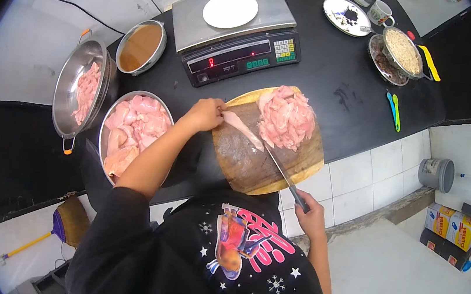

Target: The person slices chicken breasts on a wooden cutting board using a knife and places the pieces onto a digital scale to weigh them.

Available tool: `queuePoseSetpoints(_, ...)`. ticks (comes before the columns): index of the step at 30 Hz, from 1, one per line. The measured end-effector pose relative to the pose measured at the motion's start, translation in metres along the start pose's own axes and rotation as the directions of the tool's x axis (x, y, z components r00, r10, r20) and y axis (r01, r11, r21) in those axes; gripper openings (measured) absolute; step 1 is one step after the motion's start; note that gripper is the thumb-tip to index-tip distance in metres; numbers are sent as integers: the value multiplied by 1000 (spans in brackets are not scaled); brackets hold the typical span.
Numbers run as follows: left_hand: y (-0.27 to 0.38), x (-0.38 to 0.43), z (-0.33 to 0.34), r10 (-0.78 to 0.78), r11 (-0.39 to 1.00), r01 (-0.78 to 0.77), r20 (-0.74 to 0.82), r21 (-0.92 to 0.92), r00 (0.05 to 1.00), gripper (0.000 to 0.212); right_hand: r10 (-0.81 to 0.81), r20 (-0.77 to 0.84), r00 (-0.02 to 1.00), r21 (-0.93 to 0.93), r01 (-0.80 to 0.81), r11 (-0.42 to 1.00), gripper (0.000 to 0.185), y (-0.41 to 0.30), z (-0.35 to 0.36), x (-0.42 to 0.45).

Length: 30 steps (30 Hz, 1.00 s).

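My left hand (pixel 205 114) pinches the upper left end of a strip of raw chicken (pixel 242 129) lying on a wooden cutting board (pixel 233 168). My right hand (pixel 311 215) grips the dark handle of a kitchen knife (pixel 280 167), its tip at the strip's lower right end. Behind the knife, a heap of cut raw chicken (pixel 287 117) covers the board's upper right part. Left of the board, a metal bowl (pixel 104 142) holds larger raw chicken pieces (pixel 139 122), partly hidden by my left forearm.
A digital scale (pixel 240 55) bearing a white plate (pixel 230 10) stands behind the board. At left are a steel colander (pixel 65 95) with chicken strips and a bowl of brown liquid (pixel 141 47). Measuring spoons (pixel 394 111), bowls of dry ingredients (pixel 401 53) and a mug (pixel 380 13) stand at right.
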<state>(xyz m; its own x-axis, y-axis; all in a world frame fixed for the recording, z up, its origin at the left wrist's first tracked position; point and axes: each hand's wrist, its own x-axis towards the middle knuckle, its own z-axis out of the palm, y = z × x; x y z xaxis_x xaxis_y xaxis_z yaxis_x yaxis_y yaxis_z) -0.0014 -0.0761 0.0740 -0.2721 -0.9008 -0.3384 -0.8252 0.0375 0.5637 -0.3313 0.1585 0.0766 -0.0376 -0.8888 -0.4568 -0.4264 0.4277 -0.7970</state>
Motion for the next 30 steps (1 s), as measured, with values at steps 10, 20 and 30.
queuePoseSetpoints(10,9,-27,81,522,850,-526,-169,29,836,19,-124,-35,992,50,126,991,44,-11,39,-11)
queuePoseSetpoints(20,7,-22,99,509,859,-507,-234,75,828,16,-96,-32,995,44,97,994,45,-23,66,-12)
queuePoseSetpoints(30,9,-28,101,515,857,-500,-263,127,816,15,-154,-55,987,3,154,988,44,-26,72,-21)
